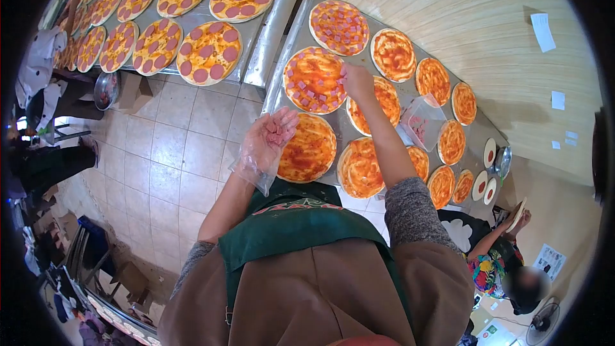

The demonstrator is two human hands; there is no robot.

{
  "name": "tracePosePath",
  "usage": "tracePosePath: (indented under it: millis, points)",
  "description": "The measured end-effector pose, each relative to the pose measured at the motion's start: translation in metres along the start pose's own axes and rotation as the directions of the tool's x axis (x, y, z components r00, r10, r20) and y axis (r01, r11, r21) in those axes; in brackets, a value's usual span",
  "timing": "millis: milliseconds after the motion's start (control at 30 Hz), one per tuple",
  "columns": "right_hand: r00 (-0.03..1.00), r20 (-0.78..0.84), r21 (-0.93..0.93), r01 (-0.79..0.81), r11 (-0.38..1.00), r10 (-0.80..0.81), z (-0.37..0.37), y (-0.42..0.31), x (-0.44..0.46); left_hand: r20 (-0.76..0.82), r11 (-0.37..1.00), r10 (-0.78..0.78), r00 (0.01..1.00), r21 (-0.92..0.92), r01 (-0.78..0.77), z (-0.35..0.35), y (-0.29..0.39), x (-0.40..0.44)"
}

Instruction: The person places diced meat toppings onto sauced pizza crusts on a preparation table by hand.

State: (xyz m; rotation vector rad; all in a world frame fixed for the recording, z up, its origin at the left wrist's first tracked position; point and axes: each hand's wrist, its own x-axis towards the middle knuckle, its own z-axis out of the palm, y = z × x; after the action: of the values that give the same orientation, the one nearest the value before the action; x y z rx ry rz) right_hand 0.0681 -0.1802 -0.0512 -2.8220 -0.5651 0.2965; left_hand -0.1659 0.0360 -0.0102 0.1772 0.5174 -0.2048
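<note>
My left hand (268,138), in a clear plastic glove, is turned palm up and cupped around a small heap of pink ham cubes (279,133). It is beside a sauced pizza base (307,147) at the near edge of the metal table. My right hand (357,82) is at the right rim of another pizza (306,72), its fingers pinched together around ham cubes, though the fingertips are partly hidden. Ham cubes lie on that pizza mainly along its left, lower and upper parts. Behind it, a pizza (339,27) has ham cubes across its whole top.
A clear tub of ham cubes (423,120) stands among several sauced bases on the metal table (384,19). Pepperoni-style pizzas (210,53) fill a second table at upper left. At lower right another person (500,256) holds a base; someone else stands at far left.
</note>
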Motion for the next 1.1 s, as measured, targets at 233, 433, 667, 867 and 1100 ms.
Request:
tracePosePath:
  millis: [233, 433, 667, 867, 1100]
  points:
    - [0.987, -0.146, 0.196, 0.094, 0.976, -0.065, -0.005, -0.025, -0.020, 0.026, 1.000, 0.026, 0.999, -0.018, -0.026, 0.000, -0.004, 0.003]
    - [0.952, 0.027, 0.643, 0.217, 0.735, -0.305, -0.048, -0.114, -0.092, 0.097, 0.995, 0.083, 0.992, -0.068, -0.077, 0.012, -0.004, 0.009]
    - [0.924, -0.204, 0.464, 0.381, 0.800, -0.322, -0.035, -0.137, -0.118, 0.113, 0.976, 0.216, 0.970, -0.052, -0.211, 0.018, 0.000, 0.014]
    - [0.951, -0.082, 0.588, 0.288, 0.756, -0.299, -0.036, -0.136, -0.117, 0.115, 0.975, 0.220, 0.969, -0.043, -0.216, 0.022, -0.003, 0.015]
    - [0.960, 0.263, 0.930, -0.226, 0.290, -0.096, -0.034, -0.105, -0.102, 0.124, 0.985, 0.166, 0.978, -0.068, -0.158, 0.019, -0.004, 0.015]
